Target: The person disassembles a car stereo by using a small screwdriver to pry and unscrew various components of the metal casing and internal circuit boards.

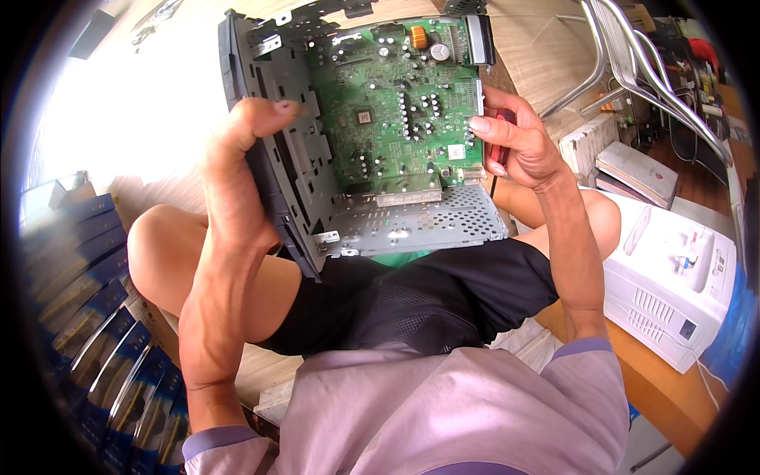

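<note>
Above my lap I hold up an opened electronic unit, tilted, its black front panel (273,186) on the left. Inside its perforated metal chassis (419,218) lies a green circuit board (380,119) with several small capacitors, a copper coil and a square chip. My left hand (237,162) is closed round the front panel's edge, thumb over the inner side. My right hand (522,146) pinches the board's right edge, thumb on top. Tucked in its fingers is a red-and-black handle (500,136), likely a screwdriver's; its tip is hidden.
Blue boxes (87,261) are stacked at the left. On the right a white water dispenser (673,269) lies on a wooden surface, near books (637,170) and a metal-framed chair (621,47). Loose cables (158,20) lie on the floor at the far left.
</note>
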